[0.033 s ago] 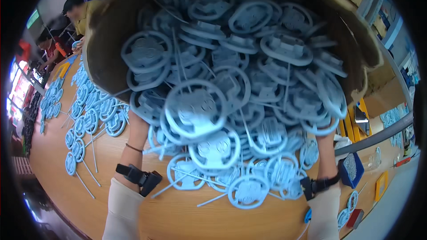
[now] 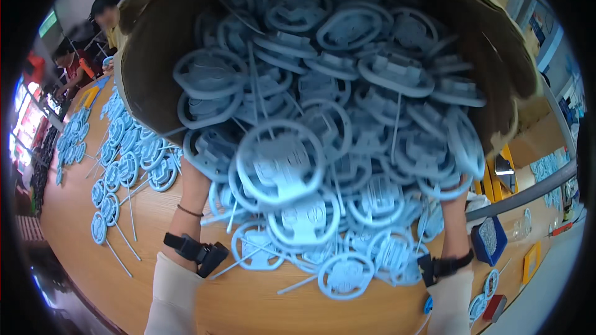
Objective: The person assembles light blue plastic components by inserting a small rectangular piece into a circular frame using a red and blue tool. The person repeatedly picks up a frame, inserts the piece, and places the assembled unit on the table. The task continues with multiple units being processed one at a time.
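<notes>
A large brown cardboard box or sack (image 2: 149, 80) is tipped with its mouth facing me, full of light-blue plastic steering-wheel shapes, many with thin rods. Several of these blue steering wheels (image 2: 280, 162) spill from the mouth onto the wooden table (image 2: 248, 304). At the left side of the heap is my left hand (image 2: 196, 177), reaching in under the parts. My right hand (image 2: 456, 193) sits likewise at the heap's right edge, partly behind a blue wheel. Parts hide the fingers of both hands, so their grip does not show. Each wrist carries a black strap with a small device.
More blue wheels with rods (image 2: 127, 164) lie spread over the table's left side. Two people sit or stand at the far left. On the right are a grey curved bar (image 2: 524, 192), a dark-blue bin (image 2: 489, 240) of small pieces, and a yellow tray (image 2: 532, 260).
The wheels at the mouth have slid slightly down toward me and a little to the right. Both hands keep nearly the same places.
</notes>
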The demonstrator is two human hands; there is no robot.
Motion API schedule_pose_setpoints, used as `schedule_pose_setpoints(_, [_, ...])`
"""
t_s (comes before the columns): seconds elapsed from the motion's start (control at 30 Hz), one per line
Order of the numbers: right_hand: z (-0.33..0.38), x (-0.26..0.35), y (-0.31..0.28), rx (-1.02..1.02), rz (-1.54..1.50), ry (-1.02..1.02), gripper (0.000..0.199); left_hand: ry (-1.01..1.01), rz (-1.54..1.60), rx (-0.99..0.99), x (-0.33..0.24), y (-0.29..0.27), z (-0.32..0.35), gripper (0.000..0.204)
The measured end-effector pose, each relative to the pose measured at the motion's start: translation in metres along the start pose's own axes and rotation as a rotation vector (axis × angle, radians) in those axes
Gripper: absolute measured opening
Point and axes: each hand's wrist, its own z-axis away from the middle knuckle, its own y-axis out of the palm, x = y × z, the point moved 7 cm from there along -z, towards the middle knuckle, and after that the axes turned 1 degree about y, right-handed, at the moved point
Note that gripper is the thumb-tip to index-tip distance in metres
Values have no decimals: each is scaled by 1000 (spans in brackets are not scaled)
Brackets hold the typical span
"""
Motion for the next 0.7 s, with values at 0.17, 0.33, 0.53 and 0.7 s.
schedule_pose_setpoints(0.17, [34, -5, -5, 49, -29, 57, 24, 69, -45, 16, 33, 4, 7, 38])
schedule_pose_setpoints(0.33, [66, -19, -17, 175, -236, 298, 24, -363, 502, 177, 86, 18, 50, 38])
schedule_pose_setpoints(0.53, [109, 0, -45, 418, -148, 467, 29, -533, 729, 170, 5, 12, 94, 53])
schedule_pose_setpoints(0.7, [152, 23, -22, 340, -72, 373, 36, -435, 261, 232, 27, 16, 132, 50])
